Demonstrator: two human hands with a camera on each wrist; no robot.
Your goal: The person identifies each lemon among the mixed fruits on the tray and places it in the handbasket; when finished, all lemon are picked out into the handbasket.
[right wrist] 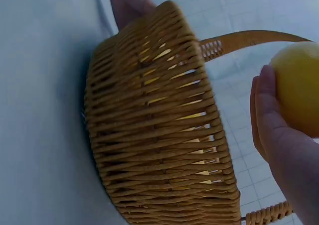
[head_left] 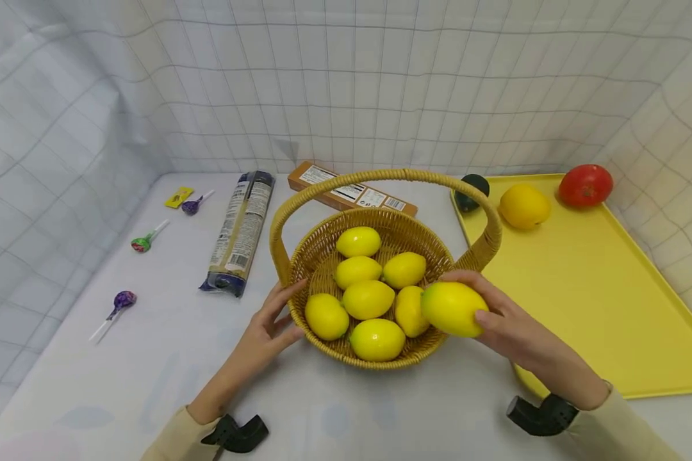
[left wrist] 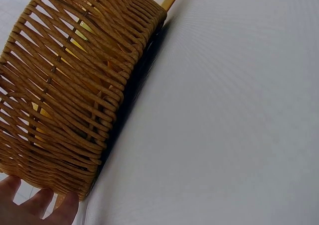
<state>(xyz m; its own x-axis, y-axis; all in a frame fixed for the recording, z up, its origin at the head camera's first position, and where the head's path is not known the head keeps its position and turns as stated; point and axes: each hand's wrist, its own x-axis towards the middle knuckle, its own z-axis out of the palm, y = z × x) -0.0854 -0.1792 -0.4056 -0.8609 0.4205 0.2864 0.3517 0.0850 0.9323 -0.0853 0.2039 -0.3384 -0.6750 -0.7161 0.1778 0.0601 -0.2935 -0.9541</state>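
My right hand [head_left: 510, 320] grips a yellow lemon [head_left: 453, 309] over the right front rim of a wicker basket [head_left: 375, 365]. In the right wrist view the same lemon [right wrist: 301, 88] sits against the fingers, apart from the basket wall [right wrist: 159, 130]. Several more lemons [head_left: 369, 299] lie inside the basket, under its arched handle [head_left: 405, 175]. My left hand [head_left: 265, 333] rests against the basket's left side with its fingers spread. Its fingertips [left wrist: 67, 207] touch the woven wall [left wrist: 65, 85] in the left wrist view.
On the right, a yellow tray [head_left: 600, 301] bears an orange-yellow fruit [head_left: 525, 206], a red tomato-like fruit [head_left: 585, 186] and a dark green avocado-like item [head_left: 471, 193]. A brown box [head_left: 329, 182] lies behind the basket. Leftward are a long packet [head_left: 241, 230], lollipops [head_left: 141, 244] and a small yellow sachet [head_left: 179, 197].
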